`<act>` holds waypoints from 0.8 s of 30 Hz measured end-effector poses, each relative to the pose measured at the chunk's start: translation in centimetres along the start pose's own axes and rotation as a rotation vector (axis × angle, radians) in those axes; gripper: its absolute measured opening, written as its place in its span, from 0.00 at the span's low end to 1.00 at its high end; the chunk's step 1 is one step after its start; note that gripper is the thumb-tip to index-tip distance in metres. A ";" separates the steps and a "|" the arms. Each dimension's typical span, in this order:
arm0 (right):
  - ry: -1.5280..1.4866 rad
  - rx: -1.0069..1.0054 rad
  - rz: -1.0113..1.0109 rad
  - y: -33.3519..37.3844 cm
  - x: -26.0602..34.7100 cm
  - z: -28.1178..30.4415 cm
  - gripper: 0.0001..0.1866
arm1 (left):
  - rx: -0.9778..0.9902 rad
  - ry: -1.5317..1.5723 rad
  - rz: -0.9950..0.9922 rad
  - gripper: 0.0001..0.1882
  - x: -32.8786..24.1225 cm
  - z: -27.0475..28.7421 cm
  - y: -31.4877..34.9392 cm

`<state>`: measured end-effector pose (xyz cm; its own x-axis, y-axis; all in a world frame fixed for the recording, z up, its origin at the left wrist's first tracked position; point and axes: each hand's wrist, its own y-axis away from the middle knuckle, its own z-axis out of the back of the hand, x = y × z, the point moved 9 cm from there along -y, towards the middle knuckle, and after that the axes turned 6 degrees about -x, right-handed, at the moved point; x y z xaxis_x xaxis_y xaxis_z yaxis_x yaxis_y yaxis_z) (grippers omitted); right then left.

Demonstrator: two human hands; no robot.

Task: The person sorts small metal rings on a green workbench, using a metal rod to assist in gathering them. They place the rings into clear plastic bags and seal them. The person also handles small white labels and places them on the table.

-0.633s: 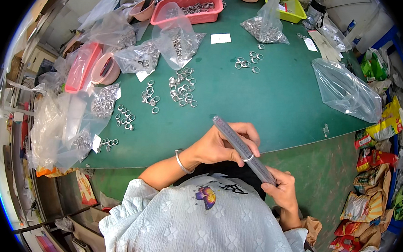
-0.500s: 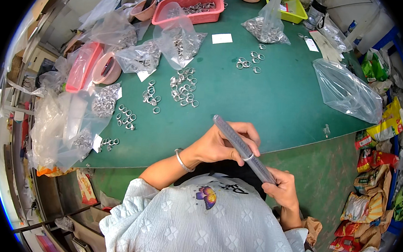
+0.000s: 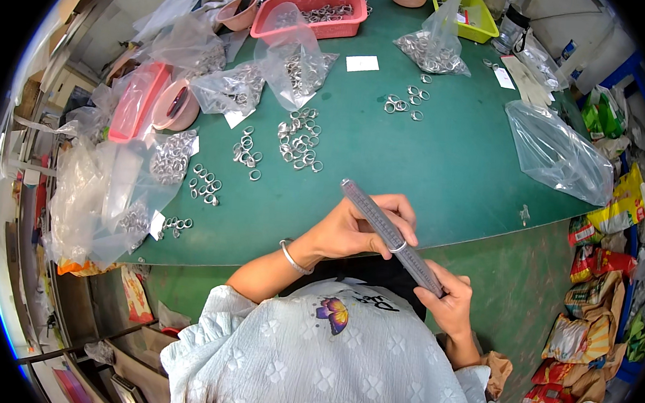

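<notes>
A grey ring mandrel (image 3: 366,210) with fine markings slants over the table's near edge, in front of my body. Around its middle sits a silver ring (image 3: 399,247). My left hand (image 3: 347,229) is closed about the mandrel above the ring, thumb and fingertips close beside the band. The lower end is gripped by my right hand (image 3: 446,298), thumb on top. Beyond my hands, loose silver rings lie in small groups on the green table: a larger group (image 3: 298,141), a smaller one (image 3: 247,152), another (image 3: 205,185) and one (image 3: 407,102) farther right.
Clear bags of rings (image 3: 431,53) stand on the table (image 3: 428,164), with more at its left. A pink basket (image 3: 311,29) and a yellow-green basket (image 3: 475,22) hold things at the back. An clear plastic bag (image 3: 558,153) lies at right. Colourful packets (image 3: 590,295) line the right side.
The mandrel has turned slightly in my hands, and its markings show more clearly. My right-hand fingers have shifted a little at its lower end. The whole view has moved slightly.
</notes>
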<state>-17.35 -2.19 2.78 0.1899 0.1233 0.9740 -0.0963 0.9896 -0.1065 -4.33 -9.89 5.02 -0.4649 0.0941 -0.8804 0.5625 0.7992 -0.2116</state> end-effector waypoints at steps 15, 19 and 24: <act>-0.003 0.001 0.004 0.0 0.0 -0.3 0.20 | -0.091 -0.168 -0.170 0.16 -2.1 0.2 0.6; 0.013 -0.011 0.017 -0.1 0.3 -0.3 0.20 | -0.106 -0.131 -0.167 0.16 -1.9 0.3 0.7; 0.038 -0.018 0.025 -0.1 0.5 -0.3 0.20 | -0.084 -0.137 -0.106 0.18 -1.7 0.4 0.6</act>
<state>-16.91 -2.20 3.21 0.2248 0.1498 0.9628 -0.0834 0.9874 -0.1342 -2.92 -9.79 6.23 -0.4180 -0.0708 -0.9057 0.4534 0.8477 -0.2755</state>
